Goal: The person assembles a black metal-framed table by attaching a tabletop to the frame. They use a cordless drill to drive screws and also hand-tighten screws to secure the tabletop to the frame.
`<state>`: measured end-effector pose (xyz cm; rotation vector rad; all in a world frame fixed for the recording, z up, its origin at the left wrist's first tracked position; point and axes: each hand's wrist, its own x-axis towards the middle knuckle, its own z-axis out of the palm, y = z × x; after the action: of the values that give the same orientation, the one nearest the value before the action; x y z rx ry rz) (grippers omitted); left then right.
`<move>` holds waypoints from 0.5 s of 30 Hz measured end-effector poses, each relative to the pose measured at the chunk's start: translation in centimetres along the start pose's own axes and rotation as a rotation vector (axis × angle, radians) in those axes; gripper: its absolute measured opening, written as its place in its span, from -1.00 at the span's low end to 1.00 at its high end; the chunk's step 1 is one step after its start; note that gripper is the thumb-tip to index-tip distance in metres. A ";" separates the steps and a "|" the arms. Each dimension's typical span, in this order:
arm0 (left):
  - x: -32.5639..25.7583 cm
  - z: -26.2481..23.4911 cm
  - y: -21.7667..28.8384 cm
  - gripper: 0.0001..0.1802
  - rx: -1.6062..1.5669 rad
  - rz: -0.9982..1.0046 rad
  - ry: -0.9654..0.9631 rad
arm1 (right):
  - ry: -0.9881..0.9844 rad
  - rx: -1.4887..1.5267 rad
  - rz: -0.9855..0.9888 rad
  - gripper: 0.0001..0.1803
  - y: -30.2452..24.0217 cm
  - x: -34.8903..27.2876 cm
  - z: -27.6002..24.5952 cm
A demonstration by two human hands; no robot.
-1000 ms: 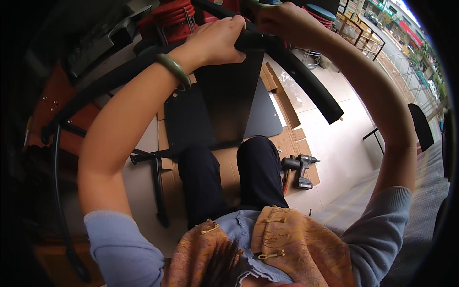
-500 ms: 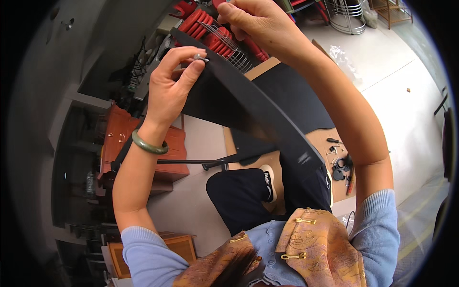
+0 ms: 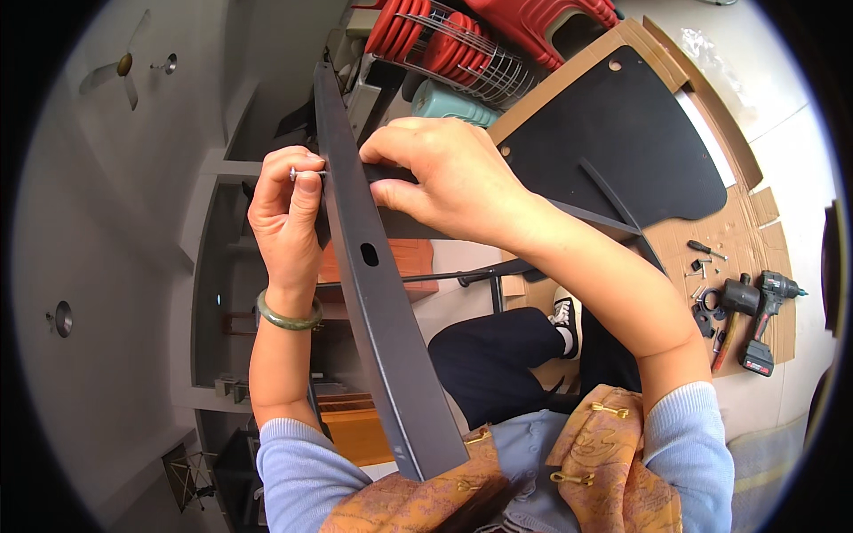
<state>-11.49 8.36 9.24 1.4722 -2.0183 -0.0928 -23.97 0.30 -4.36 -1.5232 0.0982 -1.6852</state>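
A long dark metal beam (image 3: pixel 391 346) with an oval slot (image 3: pixel 370 255) slants up and away in front of me. At its left side my left hand (image 3: pixel 286 209) pinches a silver bolt (image 3: pixel 294 175) between thumb and fingertips. The bolt's shank points at the beam's face; whether it sits in a hole I cannot tell. Across the beam, my right hand (image 3: pixel 449 182) has thumb and fingers closed round a dark bar that meets the beam there. Most of that bar is hidden by the hand. More dark frame bars (image 3: pixel 591 218) run behind my right forearm.
A black panel (image 3: pixel 613 133) lies on cardboard (image 3: pixel 773 249) at right. Near it are a cordless drill (image 3: pixel 769 311), a black-headed mallet (image 3: pixel 739 298), a screwdriver (image 3: pixel 706 250) and small hardware. Red stools (image 3: pixel 551 27), a wire rack (image 3: pixel 480 67) and a teal container (image 3: pixel 453 105) stand beyond.
The view has turned and the beam stands steeper, its slotted face showing. My left hand has brought the bolt to the beam. My right hand has come down from the top to the beam's other side.
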 end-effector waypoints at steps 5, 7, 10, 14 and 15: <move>0.1 0.0 -0.3 -0.88 -0.001 -0.004 0.005 | 0.090 0.108 -0.067 -0.76 0.8 0.0 0.8; 0.0 0.0 -0.4 -0.88 -0.003 -0.002 0.006 | 0.127 0.103 -0.133 -0.77 1.3 0.0 1.1; 0.2 0.4 0.0 -0.86 -0.008 -0.003 0.020 | 0.129 0.113 -0.150 -0.76 1.9 0.2 1.2; 0.0 -0.2 -0.7 -0.85 0.027 -0.007 0.026 | 0.107 0.069 -0.044 -0.64 1.5 -0.5 1.3; -0.1 -0.3 -0.8 -0.85 0.020 -0.007 0.024 | 0.085 0.060 -0.037 -0.61 1.4 -0.5 1.2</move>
<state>-10.67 8.21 9.10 1.4857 -2.0005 -0.0578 -22.27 0.29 -5.18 -1.4168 0.0639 -1.7666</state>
